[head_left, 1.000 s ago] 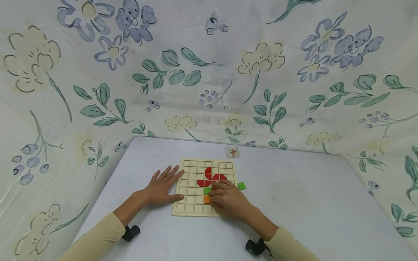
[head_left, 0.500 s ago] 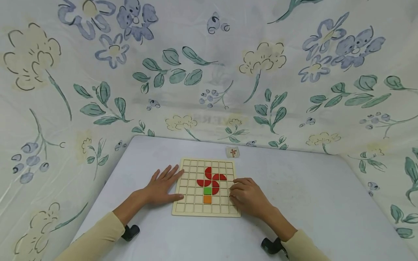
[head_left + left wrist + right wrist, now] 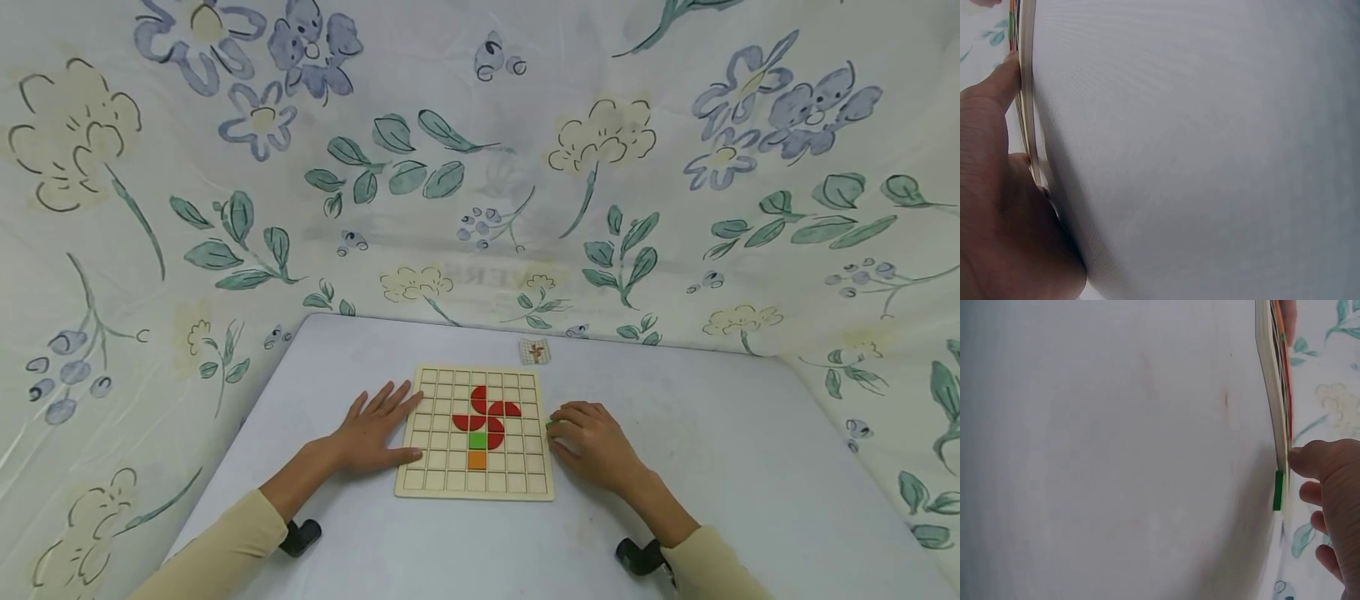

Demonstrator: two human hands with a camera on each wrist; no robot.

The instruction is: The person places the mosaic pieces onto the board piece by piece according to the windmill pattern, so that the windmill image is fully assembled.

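A pale wooden grid board [image 3: 438,479] lies on the table with red curved pieces [image 3: 495,435] forming a pinwheel. Below the pinwheel sit a green square tile [image 3: 477,441] and an orange square tile [image 3: 477,460]. My left hand [image 3: 369,435] rests flat at the board's left edge, fingers spread, fingertips and thumb on the rim. To the right of the board my right hand [image 3: 596,446] hovers over a loose green tile [image 3: 1279,490]. Its fingers are loosely bent, and the right wrist view shows a gap between them and this tile. The fingers mostly cover the tile in the head view.
A small pattern card [image 3: 535,351] printed with a red figure lies behind the board. The white tabletop [image 3: 712,467] stretches to the right. Floral cloth [image 3: 480,208] rises behind and at the sides. Black wrist cameras [image 3: 637,557] hang below both forearms.
My right hand has moved off the board to the right, uncovering the lower red piece and the orange tile, and now is over the loose green tile. The left hand has stayed put.
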